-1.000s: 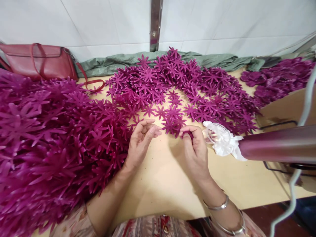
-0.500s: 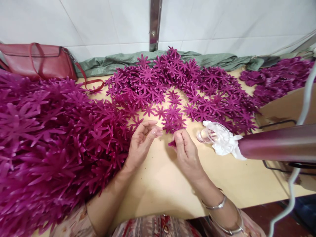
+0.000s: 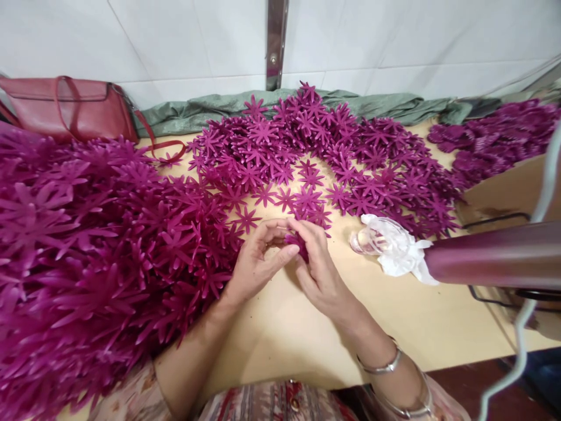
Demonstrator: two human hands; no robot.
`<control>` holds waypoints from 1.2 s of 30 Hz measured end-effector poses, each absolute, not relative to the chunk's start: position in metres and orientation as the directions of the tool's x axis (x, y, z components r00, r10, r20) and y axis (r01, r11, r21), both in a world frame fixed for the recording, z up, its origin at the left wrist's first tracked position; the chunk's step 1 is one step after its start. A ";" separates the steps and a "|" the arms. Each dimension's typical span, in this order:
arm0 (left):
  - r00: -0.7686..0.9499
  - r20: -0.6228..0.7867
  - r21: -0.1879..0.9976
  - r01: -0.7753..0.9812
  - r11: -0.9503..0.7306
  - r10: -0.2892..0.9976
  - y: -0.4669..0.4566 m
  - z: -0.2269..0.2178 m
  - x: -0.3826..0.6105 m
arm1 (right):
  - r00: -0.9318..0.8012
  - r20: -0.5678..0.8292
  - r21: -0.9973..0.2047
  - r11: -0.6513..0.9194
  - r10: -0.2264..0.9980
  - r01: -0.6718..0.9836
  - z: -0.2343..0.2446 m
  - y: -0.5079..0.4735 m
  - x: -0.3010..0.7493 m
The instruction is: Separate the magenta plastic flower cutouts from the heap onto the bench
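Our left hand (image 3: 256,263) and right hand (image 3: 318,266) have closed in together, both pinching one small magenta star-shaped fabric petal (image 3: 297,242); flat spiky heap of loose magenta petals (image 3: 307,146) at 12 o'clock; crinkly white plastic wrap (image 3: 394,248) at 3.

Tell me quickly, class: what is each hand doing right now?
Left hand: fingers curled, touching the purple flower piece.
Right hand: pinching the same purple flower piece.

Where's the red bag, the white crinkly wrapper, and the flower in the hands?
red bag (image 3: 65,108), head view, front panel.
white crinkly wrapper (image 3: 394,248), head view, its middle.
flower (image 3: 297,242), head view, petals between fingers.
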State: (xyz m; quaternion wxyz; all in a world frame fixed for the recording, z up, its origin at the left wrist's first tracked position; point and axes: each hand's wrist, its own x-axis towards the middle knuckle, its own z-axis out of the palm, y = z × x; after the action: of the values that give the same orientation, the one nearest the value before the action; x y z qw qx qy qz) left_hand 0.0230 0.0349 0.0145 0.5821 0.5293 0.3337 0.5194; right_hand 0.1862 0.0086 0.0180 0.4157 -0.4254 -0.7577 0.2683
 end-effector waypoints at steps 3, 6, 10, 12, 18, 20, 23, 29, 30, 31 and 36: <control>0.205 0.103 0.953 -0.300 -0.038 0.973 0.038 0.010 0.024 | -0.274 0.418 -0.746 0.499 0.866 0.441 0.016 0.009 0.185; 0.153 0.075 0.943 -0.332 -0.020 0.985 0.041 0.007 0.024 | -0.178 0.378 -0.836 0.418 0.909 0.355 0.015 0.008 0.185; 0.124 0.086 0.935 -0.352 -0.038 0.989 0.042 0.005 0.024 | -0.013 0.232 -0.969 0.232 0.973 0.079 0.016 0.011 0.186; 0.149 0.104 0.940 -0.338 -0.048 0.983 0.041 0.006 0.025 | 0.032 0.172 -0.985 0.172 0.985 -0.026 0.018 0.014 0.187; 0.220 0.104 0.953 -0.300 -0.034 0.970 0.039 0.010 0.025 | 0.030 0.116 -0.985 0.119 0.993 -0.127 0.019 0.018 0.189; 0.225 0.086 0.951 -0.307 -0.013 0.971 0.040 0.010 0.024 | 0.085 0.151 -0.985 0.158 0.985 -0.075 0.019 0.017 0.189; 0.185 0.057 0.938 -0.347 0.011 0.981 0.043 0.009 0.024 | 0.168 0.300 -0.950 0.279 0.939 0.138 0.019 0.015 0.188; 0.206 0.040 0.922 -0.385 0.044 0.978 0.042 0.010 0.025 | 0.124 0.462 -0.834 0.382 0.878 0.398 0.021 0.014 0.189; 0.224 0.043 0.923 -0.381 0.047 0.974 0.042 0.011 0.025 | 0.122 0.462 -0.834 0.384 0.878 0.397 0.021 0.014 0.189; 0.233 0.047 0.924 -0.378 0.046 0.971 0.041 0.011 0.025 | 0.122 0.467 -0.831 0.388 0.876 0.399 0.021 0.015 0.189; 0.225 0.060 0.930 -0.366 0.027 0.972 0.040 0.012 0.025 | 0.121 0.498 -0.805 0.406 0.859 0.433 0.020 0.014 0.189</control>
State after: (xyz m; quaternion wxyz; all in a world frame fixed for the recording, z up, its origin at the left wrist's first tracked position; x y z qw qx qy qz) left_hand 0.0255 0.0403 0.0116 0.6353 0.4572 0.3318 0.5266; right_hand 0.1894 0.0145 0.0200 0.5487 -0.5093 -0.6339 0.1939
